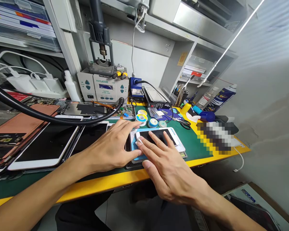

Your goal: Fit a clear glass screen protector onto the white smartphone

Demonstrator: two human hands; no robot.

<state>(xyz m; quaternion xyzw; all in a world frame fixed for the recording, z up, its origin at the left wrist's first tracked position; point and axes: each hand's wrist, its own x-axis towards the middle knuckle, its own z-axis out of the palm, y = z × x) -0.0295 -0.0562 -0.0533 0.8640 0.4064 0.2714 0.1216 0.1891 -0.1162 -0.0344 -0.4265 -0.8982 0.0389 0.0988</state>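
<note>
Taking the white-framed phone (181, 146) as the clock's centre, the widest way in lay at three o'clock, where bare green mat (198, 148) ran out toward the yellow desk edge (135, 176) and a hand could have passed low. Black-handled scissors (186, 124) narrowed that lane at two, with a blue spray can (223, 98) standing farther out. Stacked spools (141, 118) at eleven and two round containers (153, 123) near twelve obstructed a low approach from the back. The left hand (113, 146) filled nine o'clock; the right hand (167, 166) covered five. Beyond nine, a thick black hose (50, 119) crossed in front of a white-edged touchscreen (47, 141).
</note>
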